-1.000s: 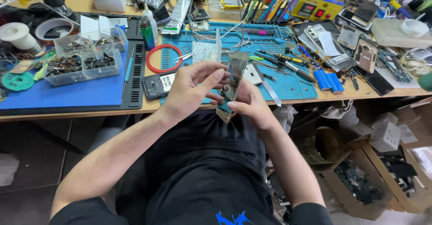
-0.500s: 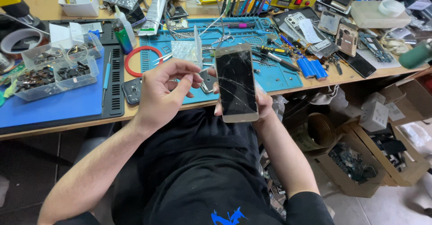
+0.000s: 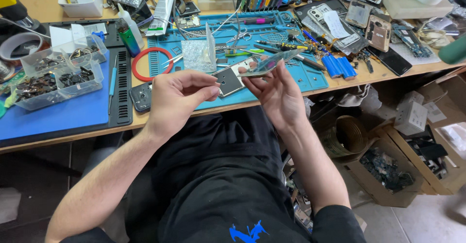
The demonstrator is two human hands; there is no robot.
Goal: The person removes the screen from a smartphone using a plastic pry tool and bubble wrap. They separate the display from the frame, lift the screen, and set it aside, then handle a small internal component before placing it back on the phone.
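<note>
Glass of a phone screen panel (image 3: 269, 63) is seen almost edge-on, tilted near flat above the front edge of the desk (image 3: 73, 134). The right hand (image 3: 279, 90) supports it from below, fingers closed on its lower edge. The left hand (image 3: 177, 97) is just beside it, thumb and forefinger pressed together on something too small to identify. An open phone frame (image 3: 230, 80) lies on the blue mat (image 3: 310, 78) behind. Judged step: inspection of the panel; the next move calls for steady support. Half a second ago the panel faced the camera upright; it now lies flatter
</note>
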